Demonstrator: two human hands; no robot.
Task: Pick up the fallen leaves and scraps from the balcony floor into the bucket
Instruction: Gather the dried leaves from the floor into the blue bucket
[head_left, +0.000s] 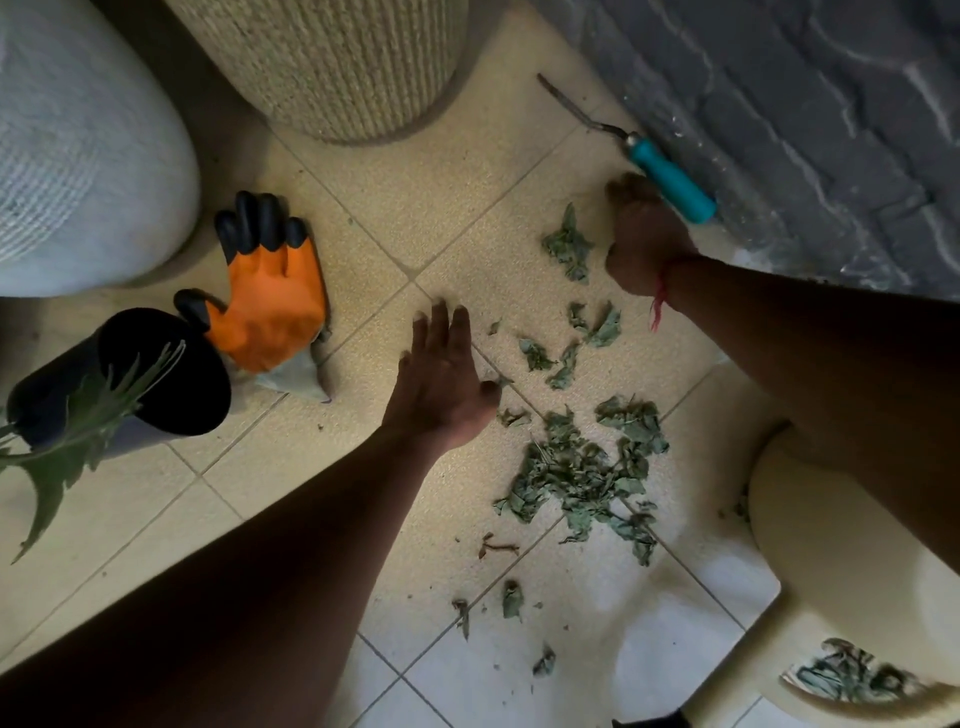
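while the left hand (444, 382) lies flat and open, sweep leaves (576, 470) into one pile by the bucket (810, 597) — right hand (644, 236) curled, hold unclear.

Dim, soft light brightens only the floor (675, 649) tiles at lower right, leaving the forearms (234, 597) in deep shadow, with wide-angle bending and blur toward the edges.

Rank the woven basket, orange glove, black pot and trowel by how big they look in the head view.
Largest: woven basket, though cut off at the top.
Next: black pot and orange glove, about alike, not ranked.
Smallest: trowel.
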